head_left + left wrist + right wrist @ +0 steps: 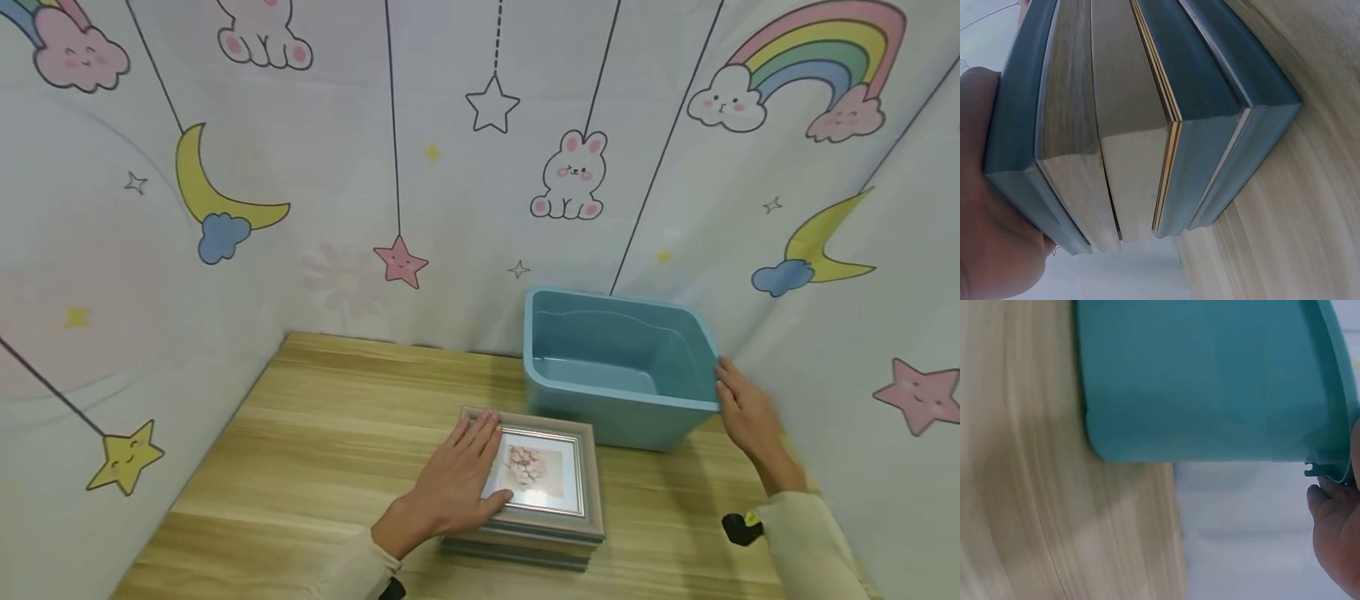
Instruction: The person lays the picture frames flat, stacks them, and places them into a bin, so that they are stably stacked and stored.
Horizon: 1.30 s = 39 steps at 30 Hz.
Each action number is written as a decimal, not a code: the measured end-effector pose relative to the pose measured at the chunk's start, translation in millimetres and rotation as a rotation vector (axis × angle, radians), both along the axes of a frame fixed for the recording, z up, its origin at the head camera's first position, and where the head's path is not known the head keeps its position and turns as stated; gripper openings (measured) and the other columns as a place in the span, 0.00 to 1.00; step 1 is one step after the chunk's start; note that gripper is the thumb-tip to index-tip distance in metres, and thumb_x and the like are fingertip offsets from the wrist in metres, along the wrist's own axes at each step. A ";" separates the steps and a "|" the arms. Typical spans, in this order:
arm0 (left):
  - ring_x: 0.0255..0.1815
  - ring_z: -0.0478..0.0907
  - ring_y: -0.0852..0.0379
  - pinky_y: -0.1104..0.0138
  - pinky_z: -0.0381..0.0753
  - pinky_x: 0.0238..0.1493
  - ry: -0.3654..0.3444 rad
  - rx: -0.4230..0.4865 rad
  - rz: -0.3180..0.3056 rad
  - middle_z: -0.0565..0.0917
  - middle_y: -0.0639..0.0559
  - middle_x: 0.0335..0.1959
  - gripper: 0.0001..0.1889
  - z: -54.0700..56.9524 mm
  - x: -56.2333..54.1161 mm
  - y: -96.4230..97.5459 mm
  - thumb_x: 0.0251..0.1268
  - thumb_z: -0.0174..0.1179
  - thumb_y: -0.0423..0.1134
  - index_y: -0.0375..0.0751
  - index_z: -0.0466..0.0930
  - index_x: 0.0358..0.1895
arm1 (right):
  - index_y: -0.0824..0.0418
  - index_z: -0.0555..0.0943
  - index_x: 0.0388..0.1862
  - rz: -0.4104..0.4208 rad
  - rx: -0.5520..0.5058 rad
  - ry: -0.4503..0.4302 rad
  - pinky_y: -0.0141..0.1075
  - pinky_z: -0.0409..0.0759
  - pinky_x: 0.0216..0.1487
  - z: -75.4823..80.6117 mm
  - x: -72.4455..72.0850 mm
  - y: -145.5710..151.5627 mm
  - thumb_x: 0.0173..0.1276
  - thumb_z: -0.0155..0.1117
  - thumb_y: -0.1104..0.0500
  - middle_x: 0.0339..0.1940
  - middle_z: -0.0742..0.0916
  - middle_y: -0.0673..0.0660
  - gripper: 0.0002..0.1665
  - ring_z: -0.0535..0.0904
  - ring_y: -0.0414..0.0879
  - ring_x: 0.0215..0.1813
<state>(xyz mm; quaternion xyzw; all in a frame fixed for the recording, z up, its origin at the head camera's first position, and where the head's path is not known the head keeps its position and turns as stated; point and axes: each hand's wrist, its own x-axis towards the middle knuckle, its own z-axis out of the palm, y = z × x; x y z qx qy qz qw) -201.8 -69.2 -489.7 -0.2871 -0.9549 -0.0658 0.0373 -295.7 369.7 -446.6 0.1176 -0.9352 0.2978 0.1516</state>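
In the head view, a stack of picture frames lies on the table, the top one showing a pink flower print. My left hand rests on its upper left part with fingers straight. The left wrist view shows the stacked frames' edges, some blue-grey, some wood-toned, with the left hand against the top one. Behind the stack stands a blue plastic bin. My right hand touches the right side of its rim, fingers extended. The right wrist view shows the bin's side and part of the right hand.
The wood-grain table extends left of the frames. A white backdrop printed with stars, moons and rabbits rises behind the table and along both sides. The bin stands close to the back wall.
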 end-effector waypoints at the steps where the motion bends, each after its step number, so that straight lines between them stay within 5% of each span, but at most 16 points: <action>1: 0.83 0.47 0.49 0.54 0.48 0.82 0.007 0.002 0.000 0.52 0.42 0.82 0.45 -0.3 -0.1 0.0 0.70 0.46 0.66 0.34 0.54 0.78 | 0.81 0.61 0.71 0.010 0.004 -0.001 0.67 0.56 0.70 -0.9 1.2 -3.9 0.84 0.34 0.57 0.76 0.61 0.77 0.31 0.56 0.77 0.75; 10: 0.83 0.48 0.48 0.54 0.49 0.82 0.015 0.008 -0.008 0.53 0.41 0.82 0.46 -1.8 -0.6 0.1 0.69 0.47 0.66 0.33 0.55 0.77 | 0.85 0.62 0.68 0.058 0.053 0.050 0.70 0.60 0.66 -5.6 8.5 -47.1 0.83 0.36 0.60 0.74 0.63 0.81 0.29 0.58 0.78 0.72; 25: 0.83 0.49 0.47 0.55 0.50 0.81 0.022 0.022 -0.006 0.54 0.40 0.81 0.45 -3.1 0.7 -1.7 0.70 0.47 0.64 0.32 0.55 0.77 | 0.85 0.64 0.67 0.077 0.124 0.044 0.65 0.60 0.73 -3.2 4.5 -124.3 0.81 0.40 0.63 0.74 0.63 0.80 0.27 0.58 0.73 0.76; 39: 0.83 0.50 0.48 0.54 0.51 0.81 0.037 0.007 -0.008 0.54 0.41 0.81 0.45 -2.7 -0.5 0.5 0.70 0.47 0.65 0.32 0.56 0.77 | 0.82 0.63 0.70 0.054 0.051 -0.015 0.64 0.55 0.76 -2.3 3.1 -144.9 0.82 0.39 0.59 0.76 0.61 0.78 0.29 0.54 0.72 0.78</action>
